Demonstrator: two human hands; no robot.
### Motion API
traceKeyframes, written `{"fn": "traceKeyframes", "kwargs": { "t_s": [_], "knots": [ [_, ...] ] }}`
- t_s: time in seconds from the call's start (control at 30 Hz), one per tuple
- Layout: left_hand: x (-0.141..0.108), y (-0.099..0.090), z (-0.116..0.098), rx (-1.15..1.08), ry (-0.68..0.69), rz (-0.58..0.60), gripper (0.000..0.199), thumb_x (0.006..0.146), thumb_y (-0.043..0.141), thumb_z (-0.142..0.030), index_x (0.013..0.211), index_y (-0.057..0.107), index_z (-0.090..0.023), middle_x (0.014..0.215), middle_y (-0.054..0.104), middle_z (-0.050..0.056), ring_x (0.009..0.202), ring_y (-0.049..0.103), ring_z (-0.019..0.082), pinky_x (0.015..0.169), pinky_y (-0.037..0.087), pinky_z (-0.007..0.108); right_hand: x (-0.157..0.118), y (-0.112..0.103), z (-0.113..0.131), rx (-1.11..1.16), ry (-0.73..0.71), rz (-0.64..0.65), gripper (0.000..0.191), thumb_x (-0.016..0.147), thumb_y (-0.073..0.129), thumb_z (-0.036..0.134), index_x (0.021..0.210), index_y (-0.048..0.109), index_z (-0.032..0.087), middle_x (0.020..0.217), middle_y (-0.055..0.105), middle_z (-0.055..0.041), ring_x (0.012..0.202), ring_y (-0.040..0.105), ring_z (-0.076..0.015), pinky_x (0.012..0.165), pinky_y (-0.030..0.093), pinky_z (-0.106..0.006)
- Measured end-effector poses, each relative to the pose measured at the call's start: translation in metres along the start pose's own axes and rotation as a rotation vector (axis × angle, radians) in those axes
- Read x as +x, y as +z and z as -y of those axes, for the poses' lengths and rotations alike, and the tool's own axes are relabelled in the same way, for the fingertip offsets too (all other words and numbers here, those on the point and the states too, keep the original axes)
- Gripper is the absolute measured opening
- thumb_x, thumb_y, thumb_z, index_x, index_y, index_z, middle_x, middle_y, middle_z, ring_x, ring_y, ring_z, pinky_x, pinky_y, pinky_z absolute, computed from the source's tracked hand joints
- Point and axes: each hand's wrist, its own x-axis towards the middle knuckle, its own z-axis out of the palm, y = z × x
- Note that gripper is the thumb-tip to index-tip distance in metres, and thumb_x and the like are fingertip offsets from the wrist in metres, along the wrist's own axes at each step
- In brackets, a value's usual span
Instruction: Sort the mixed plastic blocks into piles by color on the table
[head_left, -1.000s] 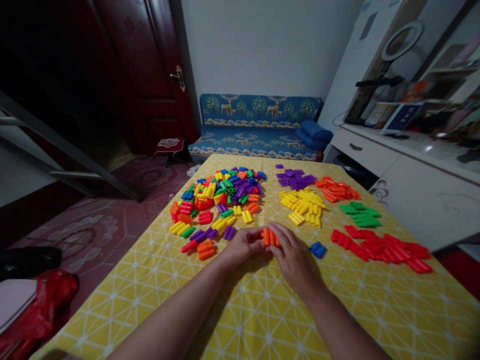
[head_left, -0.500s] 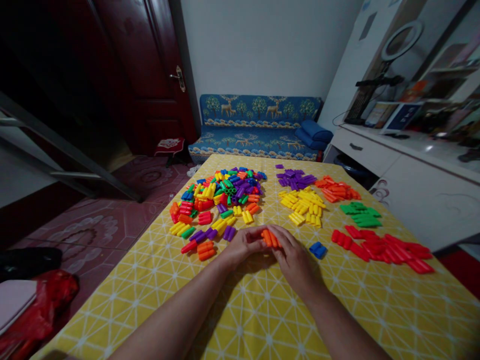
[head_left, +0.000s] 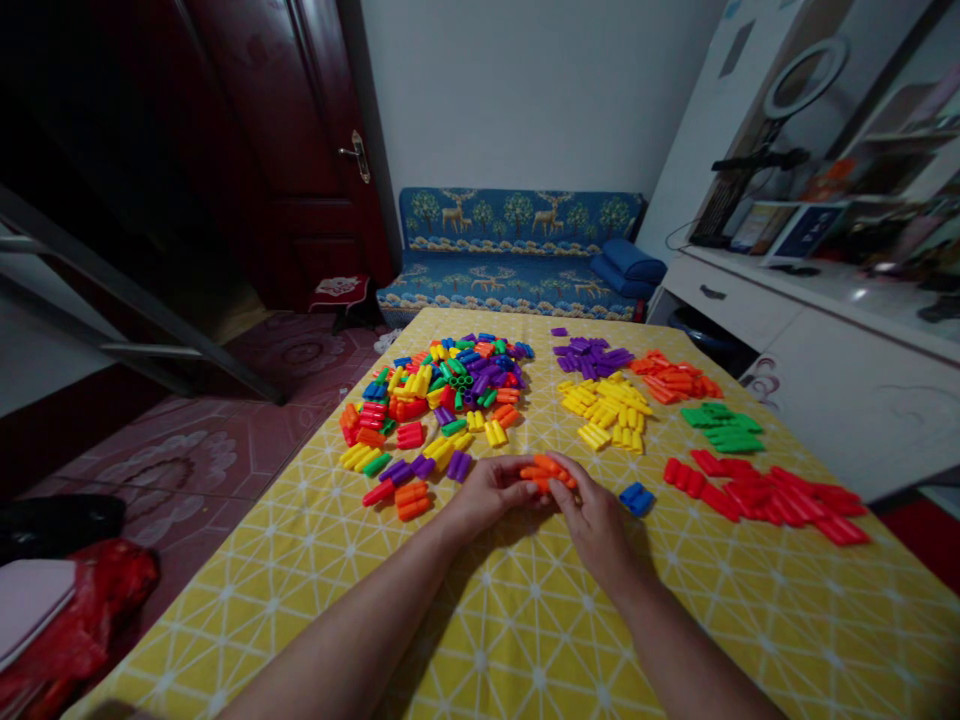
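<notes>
Between my two hands, over the near middle of the table, are orange plastic tube blocks point(head_left: 547, 470). My left hand point(head_left: 491, 492) grips them from the left with thumb and fingers. From the right, the fingers of my right hand point(head_left: 589, 505) close on the same orange blocks. Whether they are one joined piece or two, I cannot tell. A blue tube block point(head_left: 637, 498) lies just right of my right hand. To the left of my left hand lie purple blocks point(head_left: 459, 466) and an orange block point(head_left: 412, 500).
A mixed heap of coloured blocks point(head_left: 450, 375) covers the table's far left. On the right are single-colour groups: purple point(head_left: 591, 358), yellow point(head_left: 607, 410), orange point(head_left: 675, 378), green point(head_left: 721, 428) and red point(head_left: 780, 497). Behind the yellow-clothed table point(head_left: 480, 640) stands a blue sofa point(head_left: 517, 265).
The orange blocks have turned between my hands from nearly upright to lying more sideways, and more of them shows. The other blocks have stayed where they were.
</notes>
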Motion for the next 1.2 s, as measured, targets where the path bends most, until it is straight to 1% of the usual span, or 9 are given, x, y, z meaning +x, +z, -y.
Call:
{"fn": "traceKeyframes", "kwargs": {
  "t_s": [0.13,0.3,0.5,0.6,0.73,0.87,1.0,1.1,1.2],
  "knots": [
    [0.002,-0.003,0.003,-0.047,0.065,-0.086,0.06,0.063,0.089,-0.037,0.112,0.065,-0.012,0.097,0.075,0.012,0.074,0.07,0.017,0.073,0.054,0.029,-0.001,0.004,-0.009,0.19,0.162,-0.116,0.021,0.094,0.049,0.039,0.107,0.061,0.027,0.089,0.074,-0.0049,0.078,0.072,-0.0211,0.066,0.059,-0.031],
    [0.005,-0.006,0.001,-0.041,0.117,-0.204,0.053,0.06,0.09,-0.036,0.101,0.066,-0.013,0.088,0.075,0.009,0.074,0.071,0.018,0.074,0.055,0.03,0.002,0.002,-0.004,0.381,0.152,-0.03,0.024,0.091,0.053,0.04,0.106,0.064,0.024,0.11,0.07,-0.0068,0.099,0.069,-0.0218,0.082,0.058,-0.035],
    [0.003,-0.004,0.0,-0.002,0.113,-0.13,0.051,0.066,0.086,-0.039,0.107,0.074,-0.012,0.107,0.074,0.015,0.095,0.071,0.027,0.09,0.052,0.037,0.006,-0.003,0.014,0.272,0.071,0.088,0.021,0.088,0.059,0.033,0.102,0.072,0.024,0.119,0.067,-0.0072,0.104,0.067,-0.0216,0.087,0.057,-0.034],
    [0.002,-0.003,0.0,0.036,0.116,-0.108,0.052,0.067,0.085,-0.04,0.11,0.073,-0.012,0.11,0.074,0.016,0.098,0.07,0.028,0.091,0.052,0.039,0.004,0.001,0.014,0.269,0.057,0.07,0.02,0.088,0.06,0.032,0.102,0.073,0.026,0.118,0.067,-0.0058,0.106,0.065,-0.0214,0.092,0.055,-0.035],
    [0.003,-0.003,0.0,0.051,0.142,-0.141,0.063,0.068,0.084,-0.042,0.121,0.067,-0.014,0.113,0.072,0.015,0.091,0.071,0.024,0.086,0.054,0.036,0.001,0.003,0.004,0.388,0.106,-0.031,0.023,0.088,0.06,0.039,0.102,0.072,0.024,0.113,0.068,-0.0071,0.1,0.067,-0.0212,0.082,0.058,-0.032],
    [0.005,-0.004,0.002,0.165,0.151,-0.143,0.051,0.072,0.081,-0.044,0.111,0.07,-0.013,0.111,0.07,0.015,0.082,0.073,0.021,0.079,0.056,0.033,0.025,-0.026,-0.032,0.321,0.245,-0.242,0.031,0.084,0.064,0.046,0.095,0.07,0.018,0.091,0.071,-0.006,0.081,0.067,-0.019,0.069,0.056,-0.029],
    [0.008,-0.005,0.006,0.239,0.149,-0.126,0.046,0.076,0.078,-0.042,0.109,0.07,-0.012,0.106,0.071,0.014,0.082,0.073,0.021,0.078,0.055,0.032,0.083,-0.076,-0.102,0.213,0.395,-0.438,0.03,0.074,0.072,0.043,0.074,0.066,0.014,0.065,0.064,-0.0023,0.059,0.062,-0.0154,0.052,0.049,-0.026],
    [0.01,-0.006,0.007,0.25,0.131,-0.142,0.047,0.076,0.077,-0.042,0.111,0.069,-0.012,0.105,0.071,0.014,0.081,0.072,0.02,0.076,0.055,0.03,0.128,-0.108,-0.147,0.216,0.519,-0.532,0.025,0.073,0.07,0.033,0.061,0.062,0.012,0.064,0.067,-0.0113,0.066,0.069,-0.0241,0.053,0.048,-0.031],
    [0.01,-0.006,0.004,0.185,0.107,-0.154,0.049,0.074,0.079,-0.042,0.111,0.068,-0.012,0.105,0.071,0.015,0.079,0.071,0.019,0.073,0.055,0.029,0.161,-0.127,-0.168,0.25,0.513,-0.596,0.028,0.076,0.066,0.027,0.053,0.055,0.016,0.075,0.071,-0.0238,0.078,0.072,-0.0336,0.053,0.049,-0.038]
  ]
}}
